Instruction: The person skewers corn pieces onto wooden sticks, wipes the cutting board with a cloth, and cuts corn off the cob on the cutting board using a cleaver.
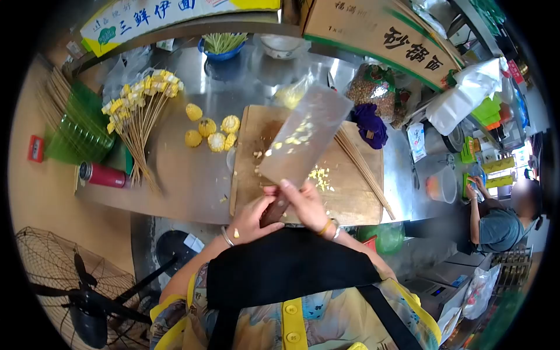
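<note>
While my left hand clasped the cleaver and my half-curled right hand touched it, the blade's long axis pointed forward-right.

Left hand round cleaver handle, my right hand touching the blade base; yellow bits on blade and cutting board, corn pieces left.

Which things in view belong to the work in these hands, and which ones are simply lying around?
Likely belong to the work:
- cleaver
- yellow bits on its blade
- cutting board
- corn pieces

Apparently just lying around:
- red flask
- purple cloth
- fan
</note>
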Demonstrator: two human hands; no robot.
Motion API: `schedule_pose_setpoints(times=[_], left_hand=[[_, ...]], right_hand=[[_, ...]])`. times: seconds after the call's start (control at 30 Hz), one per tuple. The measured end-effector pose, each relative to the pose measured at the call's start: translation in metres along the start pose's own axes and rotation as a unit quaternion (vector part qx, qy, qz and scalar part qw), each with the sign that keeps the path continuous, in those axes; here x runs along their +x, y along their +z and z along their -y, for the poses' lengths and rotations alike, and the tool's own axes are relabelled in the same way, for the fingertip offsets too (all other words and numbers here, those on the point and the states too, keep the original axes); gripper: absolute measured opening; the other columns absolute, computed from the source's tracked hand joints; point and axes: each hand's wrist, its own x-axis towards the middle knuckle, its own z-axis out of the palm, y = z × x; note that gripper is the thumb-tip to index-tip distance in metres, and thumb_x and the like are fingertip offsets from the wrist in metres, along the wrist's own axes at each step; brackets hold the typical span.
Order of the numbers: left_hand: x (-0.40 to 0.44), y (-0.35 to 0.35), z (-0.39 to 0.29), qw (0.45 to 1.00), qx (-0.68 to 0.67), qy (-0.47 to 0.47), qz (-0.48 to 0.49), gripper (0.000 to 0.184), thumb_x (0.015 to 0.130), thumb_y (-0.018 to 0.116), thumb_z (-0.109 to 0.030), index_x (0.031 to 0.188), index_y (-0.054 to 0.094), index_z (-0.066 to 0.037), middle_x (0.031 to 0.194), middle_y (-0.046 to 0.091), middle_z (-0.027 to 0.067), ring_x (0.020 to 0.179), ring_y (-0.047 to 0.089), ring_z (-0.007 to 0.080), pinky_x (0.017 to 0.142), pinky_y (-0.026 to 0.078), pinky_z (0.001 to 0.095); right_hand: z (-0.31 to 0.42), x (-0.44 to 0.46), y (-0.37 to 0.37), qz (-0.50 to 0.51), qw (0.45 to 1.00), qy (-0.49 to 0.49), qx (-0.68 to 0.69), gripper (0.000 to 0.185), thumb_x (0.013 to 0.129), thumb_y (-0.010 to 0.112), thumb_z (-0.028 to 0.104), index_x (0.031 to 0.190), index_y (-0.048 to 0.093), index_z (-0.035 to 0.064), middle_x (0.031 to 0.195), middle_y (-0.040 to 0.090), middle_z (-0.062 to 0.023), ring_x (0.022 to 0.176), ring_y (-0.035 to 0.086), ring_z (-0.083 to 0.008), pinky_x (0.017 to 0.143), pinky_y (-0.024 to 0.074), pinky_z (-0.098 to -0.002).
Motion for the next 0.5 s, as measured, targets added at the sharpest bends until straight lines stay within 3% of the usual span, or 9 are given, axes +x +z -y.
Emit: schedule_pose_setpoints(times=[0.03, 0.07, 0.13, 0.2, 0.23, 0.27, 0.3, 0.4, 0.5], left_hand=[[-0.001, -0.008, -0.003, 0.997, -0.010, -0.007, 0.080, 0.038, 0.079, 0.067, -0.013, 0.114, 0.054, -0.005, 0.099, 0.058, 0.0139, 0.086, 0.060, 0.0258, 0.072, 0.049, 0.0314], [-0.004, -0.015, -0.007, 0.998, -0.017, -0.031, 0.046, 0.030, 0.081, 0.068, -0.017, 0.108, 0.060, -0.006, 0.099, 0.060, 0.0118, 0.086, 0.060, 0.0249, 0.073, 0.049, 0.0303], [-0.029, -0.022, 0.031, 0.976, -0.081, -0.185, -0.080, 0.020, 0.087, 0.062, -0.018, 0.102, 0.063, -0.005, 0.092, 0.061, 0.0044, 0.085, 0.059, 0.0155, 0.074, 0.048, 0.0270], [-0.049, -0.032, 0.071, 0.915, -0.176, -0.252, -0.261, 0.013, 0.091, 0.055, -0.011, 0.100, 0.061, -0.003, 0.088, 0.062, 0.0014, 0.079, 0.057, 0.0090, 0.070, 0.047, 0.0230], [-0.054, -0.035, 0.080, 0.913, -0.176, -0.259, -0.260, 0.013, 0.091, 0.055, -0.011, 0.100, 0.061, -0.003, 0.088, 0.062, 0.0014, 0.079, 0.057, 0.0090, 0.070, 0.047, 0.0230], [-0.056, -0.038, 0.088, 0.896, -0.186, -0.260, -0.309, 0.011, 0.091, 0.055, -0.010, 0.099, 0.060, -0.003, 0.087, 0.062, 0.0020, 0.076, 0.057, 0.0083, 0.069, 0.047, 0.0219], [-0.056, -0.036, 0.095, 0.876, -0.195, -0.258, -0.359, 0.010, 0.091, 0.054, -0.009, 0.098, 0.060, -0.003, 0.085, 0.062, 0.0026, 0.074, 0.057, 0.0075, 0.067, 0.047, 0.0208], [-0.059, -0.023, 0.111, 0.857, -0.233, -0.285, -0.361, 0.010, 0.090, 0.056, -0.008, 0.099, 0.059, -0.004, 0.086, 0.063, 0.0033, 0.074, 0.058, 0.0077, 0.066, 0.047, 0.0197], [-0.057, -0.011, 0.105, 0.861, -0.257, -0.281, -0.337, 0.010, 0.090, 0.056, -0.007, 0.099, 0.059, -0.003, 0.085, 0.062, 0.0027, 0.075, 0.058, 0.0080, 0.066, 0.048, 0.0202]], right_hand=[[0.008, -0.006, -0.011, -0.013, 0.998, -0.008, -0.060, 0.023, 0.097, 0.048, 0.020, 0.103, 0.059, 0.0013, 0.086, 0.068, -0.0069, 0.075, 0.062, -0.0100, 0.066, 0.0491, -0.0220], [0.012, -0.008, -0.025, -0.032, 0.995, -0.003, -0.095, 0.025, 0.098, 0.047, 0.024, 0.102, 0.059, 0.0026, 0.077, 0.067, -0.0052, 0.067, 0.061, -0.0089, 0.058, 0.0466, -0.0207], [0.025, -0.015, -0.058, -0.095, 0.973, 0.044, -0.204, 0.024, 0.096, 0.050, 0.028, 0.090, 0.061, 0.0068, 0.058, 0.059, 0.0003, 0.048, 0.052, -0.0065, 0.044, 0.0393, -0.0222], [0.046, -0.024, -0.079, -0.022, 0.939, 0.099, -0.328, 0.029, 0.094, 0.053, 0.029, 0.080, 0.061, 0.0044, 0.053, 0.055, -0.0014, 0.046, 0.049, -0.0055, 0.043, 0.0386, -0.0243], [0.057, -0.030, -0.079, 0.022, 0.905, 0.120, -0.407, 0.031, 0.094, 0.054, 0.029, 0.078, 0.061, 0.0036, 0.052, 0.053, -0.0023, 0.046, 0.049, -0.0052, 0.043, 0.0388, -0.0250], [0.052, -0.035, -0.084, 0.063, 0.876, 0.125, -0.462, 0.029, 0.091, 0.058, 0.027, 0.076, 0.060, 0.0023, 0.055, 0.055, -0.0098, 0.047, 0.054, -0.0160, 0.047, 0.0426, -0.0304], [0.044, -0.037, -0.087, 0.064, 0.875, 0.129, -0.462, 0.029, 0.091, 0.058, 0.027, 0.076, 0.060, 0.0023, 0.055, 0.055, -0.0098, 0.047, 0.054, -0.0160, 0.047, 0.0426, -0.0304], [0.004, -0.034, -0.101, 0.228, 0.795, -0.046, -0.559, 0.023, 0.086, 0.062, 0.025, 0.083, 0.059, 0.0019, 0.070, 0.059, -0.0197, 0.063, 0.055, -0.0394, 0.056, 0.0460, -0.0396], [-0.009, -0.024, -0.113, 0.206, 0.803, -0.012, -0.559, 0.025, 0.087, 0.060, 0.026, 0.085, 0.059, 0.0015, 0.066, 0.058, -0.0190, 0.062, 0.058, -0.0348, 0.056, 0.0458, -0.0391]])
